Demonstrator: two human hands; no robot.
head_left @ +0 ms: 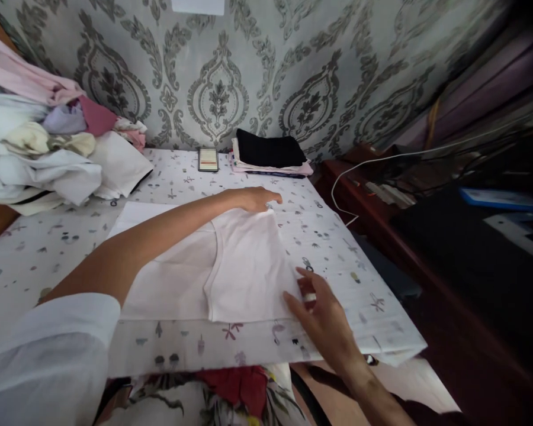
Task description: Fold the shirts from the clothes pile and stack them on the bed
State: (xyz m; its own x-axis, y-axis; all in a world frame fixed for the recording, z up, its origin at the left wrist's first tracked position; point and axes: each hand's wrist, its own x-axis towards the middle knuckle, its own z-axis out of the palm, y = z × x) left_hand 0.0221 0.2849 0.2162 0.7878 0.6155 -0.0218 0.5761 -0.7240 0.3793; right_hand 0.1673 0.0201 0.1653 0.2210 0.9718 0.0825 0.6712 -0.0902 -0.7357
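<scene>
A white garment (249, 266) lies flat on the cloth-covered table, with its right part folded over to the left. The folded edge, with a stitched hem, runs down the middle of the garment. My left arm stretches across it, and my left hand (255, 199) rests at its far right corner. The index finger there is stretched out with a gap beneath it; the other fingertips are partly hidden. By the near right corner is my right hand (322, 307), thumb and fingers spread, the thumb at the garment's edge. A ring-like light band shows on one finger.
A heap of loose clothes (48, 136) covers the table's far left. Against the patterned wall sit a phone-like device (208, 160) and a folded stack of clothes (270, 151) with black on top. To the right stands a dark red desk (382, 207) with a white cable (382, 158).
</scene>
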